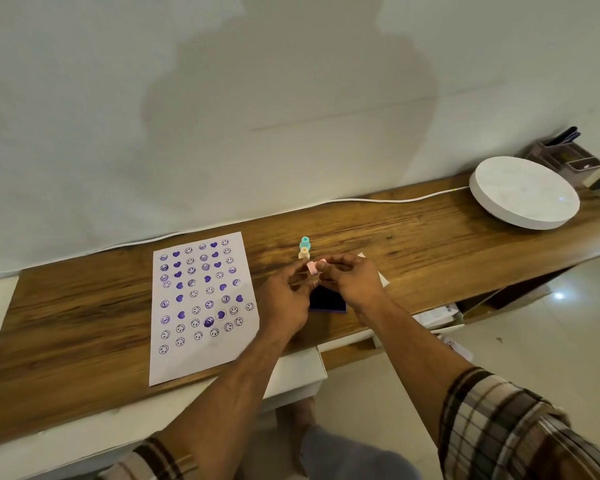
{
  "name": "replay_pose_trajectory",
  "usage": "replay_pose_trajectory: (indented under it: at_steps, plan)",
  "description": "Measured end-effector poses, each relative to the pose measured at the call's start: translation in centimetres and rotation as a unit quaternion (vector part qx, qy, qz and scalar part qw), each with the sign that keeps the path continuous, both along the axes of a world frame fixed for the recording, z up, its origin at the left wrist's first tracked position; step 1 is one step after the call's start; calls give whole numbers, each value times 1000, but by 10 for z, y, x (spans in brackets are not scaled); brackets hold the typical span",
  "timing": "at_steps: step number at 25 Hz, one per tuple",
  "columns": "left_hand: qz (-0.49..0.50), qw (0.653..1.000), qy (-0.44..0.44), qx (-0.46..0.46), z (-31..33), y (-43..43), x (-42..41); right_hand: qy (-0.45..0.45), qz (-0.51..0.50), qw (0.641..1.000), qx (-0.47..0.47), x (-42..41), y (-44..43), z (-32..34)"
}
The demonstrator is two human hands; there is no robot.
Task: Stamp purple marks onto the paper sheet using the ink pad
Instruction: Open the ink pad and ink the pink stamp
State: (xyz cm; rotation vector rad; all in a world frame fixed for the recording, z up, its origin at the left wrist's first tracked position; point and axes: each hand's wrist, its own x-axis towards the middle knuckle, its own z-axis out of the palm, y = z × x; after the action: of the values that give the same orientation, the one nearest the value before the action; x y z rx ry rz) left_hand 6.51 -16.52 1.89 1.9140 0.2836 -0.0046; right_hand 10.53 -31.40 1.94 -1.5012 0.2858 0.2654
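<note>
Head view: my left hand and right hand together pinch one pink stamp above the one ink pad. At nine o'clock lies one paper sheet; at twelve, two stamps stand on the counter.

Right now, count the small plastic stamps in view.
3. A teal plastic stamp and a cream plastic stamp stand behind the hands; a pink plastic stamp is held between both. Others may be hidden.
</note>
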Motion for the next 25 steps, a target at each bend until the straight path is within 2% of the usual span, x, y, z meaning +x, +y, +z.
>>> replay_pose_trajectory:
  at_steps: [4,9,11,13,16,19,22,25]
  plan:
    - [10,1000,-13,-8,8,4,-4,12,14,1000,25,-7,-1,7]
    - [7,1000,14,-20,6,8,-6,2,21,999,43,-13,2,2]
    - [34,999,37,-18,-1,12,-5,-15,1,1000,9,-13,-1,-1]
    - [66,996,66,0,-12,19,-7,-35,-18,994,-107,-11,-9,-2]
    - [83,991,105,20,-32,27,-15,-59,66,936,-341,-9,-20,-11]
    - [83,991,107,15,-43,27,-16,-103,171,855,-479,-7,-17,-20]
    - [74,992,99,24,-46,25,-18,-147,226,798,-539,-4,-12,-20]
    - [68,994,79,44,-50,24,-25,-159,249,771,-564,-3,-11,-24]
